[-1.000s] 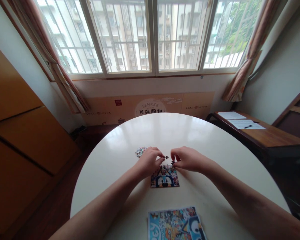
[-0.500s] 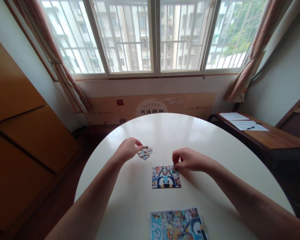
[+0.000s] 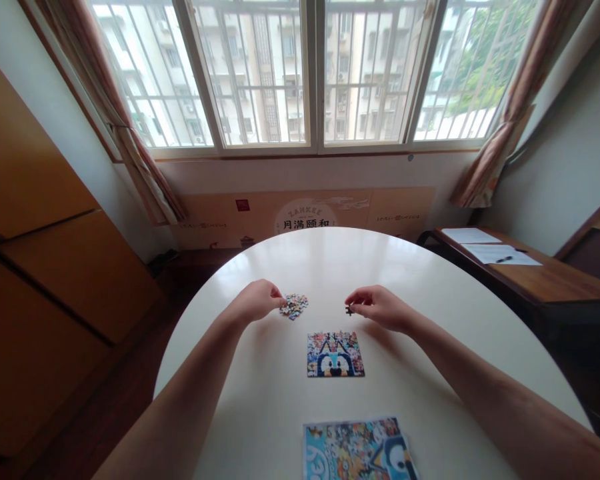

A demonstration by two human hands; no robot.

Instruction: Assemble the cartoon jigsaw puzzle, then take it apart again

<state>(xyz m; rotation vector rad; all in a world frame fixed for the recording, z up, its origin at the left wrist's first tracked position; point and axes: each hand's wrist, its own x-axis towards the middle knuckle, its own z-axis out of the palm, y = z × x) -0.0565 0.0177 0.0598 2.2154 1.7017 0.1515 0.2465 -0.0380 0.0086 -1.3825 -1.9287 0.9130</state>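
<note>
A dark puzzle piece [image 3: 349,310] is pinched in the fingertips of my right hand [image 3: 379,308], beyond the top right corner of the partly built jigsaw puzzle [image 3: 336,355]. That puzzle shows a blue cartoon dog's face among many small figures, and its far edge is uneven. My left hand [image 3: 258,300] has its fingers closed at the left edge of a small heap of loose puzzle pieces [image 3: 295,307]. Whether a piece sits between those fingers is too small to make out.
Close to me on the round white table [image 3: 260,427] lies a picture sheet [image 3: 357,450] with the same dog. To the right, a wooden side table [image 3: 570,280] holds papers [image 3: 500,253] and a pen. A barred window is ahead.
My right hand has lifted away from the puzzle's top right corner and moved slightly farther off, with the piece now visible in its fingertips. My left hand stays at the heap.
</note>
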